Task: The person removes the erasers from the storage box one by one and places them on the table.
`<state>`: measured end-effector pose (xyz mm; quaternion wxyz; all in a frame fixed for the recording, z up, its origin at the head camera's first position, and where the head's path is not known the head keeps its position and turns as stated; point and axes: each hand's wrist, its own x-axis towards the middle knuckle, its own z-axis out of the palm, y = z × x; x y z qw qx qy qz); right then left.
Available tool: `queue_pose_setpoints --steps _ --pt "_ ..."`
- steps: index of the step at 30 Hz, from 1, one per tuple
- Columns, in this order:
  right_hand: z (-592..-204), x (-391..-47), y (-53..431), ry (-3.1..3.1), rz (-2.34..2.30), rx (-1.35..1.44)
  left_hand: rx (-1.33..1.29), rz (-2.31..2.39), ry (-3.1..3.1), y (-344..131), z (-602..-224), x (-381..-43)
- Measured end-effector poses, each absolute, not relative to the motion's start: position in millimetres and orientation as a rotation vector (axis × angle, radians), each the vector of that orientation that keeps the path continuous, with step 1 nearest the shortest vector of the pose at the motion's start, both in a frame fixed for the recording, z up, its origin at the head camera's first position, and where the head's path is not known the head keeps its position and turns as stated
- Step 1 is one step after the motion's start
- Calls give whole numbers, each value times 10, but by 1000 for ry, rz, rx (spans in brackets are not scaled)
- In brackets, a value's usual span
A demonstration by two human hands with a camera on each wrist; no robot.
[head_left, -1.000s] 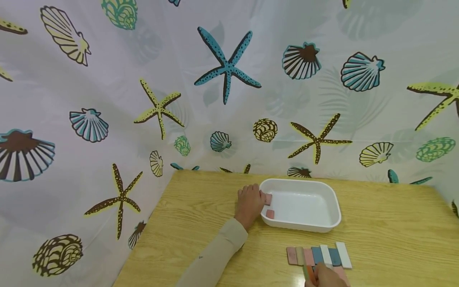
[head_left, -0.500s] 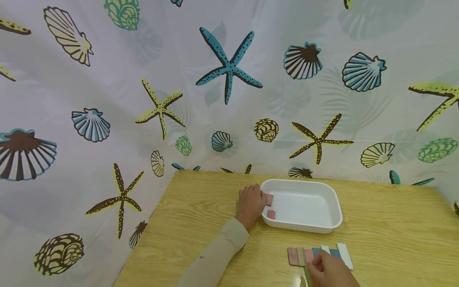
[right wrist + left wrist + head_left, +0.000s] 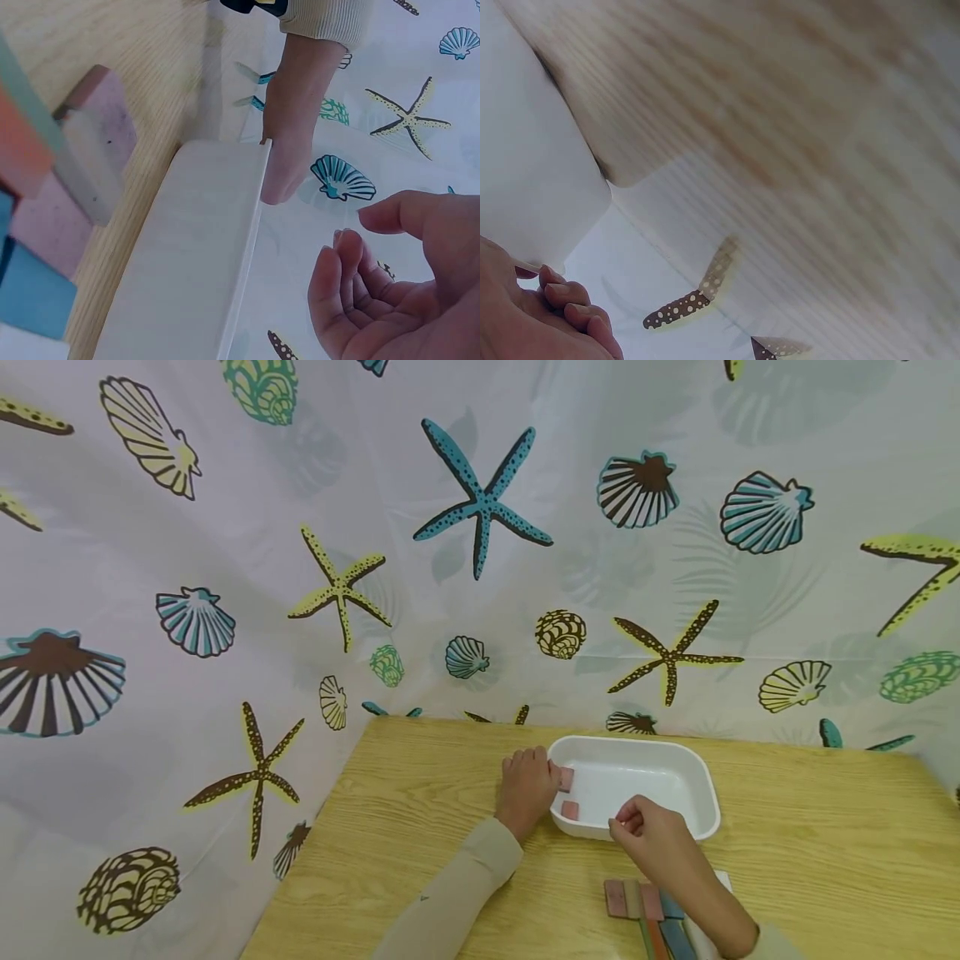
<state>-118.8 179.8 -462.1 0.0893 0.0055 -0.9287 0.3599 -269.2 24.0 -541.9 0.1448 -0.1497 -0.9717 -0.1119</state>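
A white plastic tray (image 3: pixel 708 802) stands on the wooden table, with two small pink blocks (image 3: pixel 570 811) at its left end. My left hand (image 3: pixel 527 789) grips the tray's left rim, as the left wrist view also shows. My right hand (image 3: pixel 656 839) is above the tray's front edge, fingers bent and thumb near the index finger. In the right wrist view a gap separates thumb and fingertips, and no object shows between them. In front of the tray lies a group of flat coloured blocks: pink (image 3: pixel 616 898), tan, blue (image 3: pixel 678 937), green, orange (image 3: pixel 656 935) and white, partly hidden by my right forearm.
The wooden table (image 3: pixel 420 793) spreads left and right of the tray. Behind it and along the left side hangs a white curtain (image 3: pixel 360 468) printed with starfish and shells.
My right hand has moved from the coloured blocks up and forward to the tray's front edge. My left hand stays on the tray's left rim.
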Motion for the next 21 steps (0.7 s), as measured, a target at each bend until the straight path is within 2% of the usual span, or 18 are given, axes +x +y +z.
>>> queue_pose_setpoints --steps 21 --pt "-4813 -1851 1645 -2995 1049 105 -471 -313 -2797 212 -5418 -2689"
